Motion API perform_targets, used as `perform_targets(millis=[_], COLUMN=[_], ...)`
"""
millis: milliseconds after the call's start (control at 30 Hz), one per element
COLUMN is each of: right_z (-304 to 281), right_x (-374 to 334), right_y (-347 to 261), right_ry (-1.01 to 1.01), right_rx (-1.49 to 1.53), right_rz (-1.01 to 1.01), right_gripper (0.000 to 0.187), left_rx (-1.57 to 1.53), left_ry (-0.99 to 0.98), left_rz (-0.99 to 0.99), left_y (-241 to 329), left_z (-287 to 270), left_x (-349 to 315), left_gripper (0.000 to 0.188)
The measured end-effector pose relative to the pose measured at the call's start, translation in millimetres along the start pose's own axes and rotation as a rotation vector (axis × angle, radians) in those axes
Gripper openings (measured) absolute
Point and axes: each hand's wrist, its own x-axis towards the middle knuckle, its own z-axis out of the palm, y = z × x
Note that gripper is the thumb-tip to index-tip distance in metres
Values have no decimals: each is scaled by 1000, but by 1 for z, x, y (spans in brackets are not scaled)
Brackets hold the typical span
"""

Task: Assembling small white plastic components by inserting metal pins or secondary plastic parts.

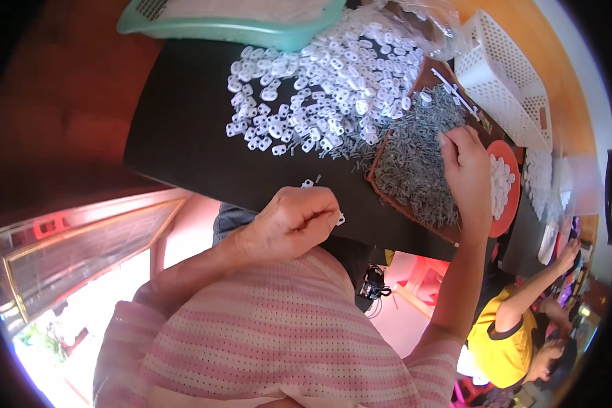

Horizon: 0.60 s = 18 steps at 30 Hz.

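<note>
My left hand point(296, 219) is closed near the table's front edge, and a white two-holed plastic piece point(341, 218) shows at the edge of its fingers. Another small white piece point(308, 183) and a loose grey screw-like pin lie just beyond that hand. Over the brown tray point(381, 192) heaped with small grey screw-like pins point(415, 163), my right hand point(466, 151) is closed with its fingertips pinched together. Whatever lies between those fingertips is too small to make out. A wide heap of white two-holed pieces point(340, 88) covers the table beyond both hands.
A green basket point(285, 35) stands at the far left, a white perforated basket point(503, 81) at the far right. Beside my right wrist is a red dish point(517, 183) holding white pieces. Clear plastic bags point(428, 27) lie behind. A person in yellow point(500, 340) sits at lower right.
</note>
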Motion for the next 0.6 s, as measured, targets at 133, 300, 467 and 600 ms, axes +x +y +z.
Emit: perform_targets(millis=[133,300,467,600], right_z=[5,8,8,17], right_x=[3,1,3,3], right_y=[4,10,-6,-12], right_ry=[-5,-55,-47,-191], right_rx=[204,239,195,68], right_rz=[-21,26,47,-66], right_gripper=[9,12,16,14], left_rx=[-27,-85,-233,-169], left_ry=[12,-16,-5,-28], left_rz=[-36,-150,-186,-165], left_y=[-3,-8,-14,-14], left_z=[0,0,2,6], left_x=[-1,-1,7,14], left_gripper=[12,12,12,13])
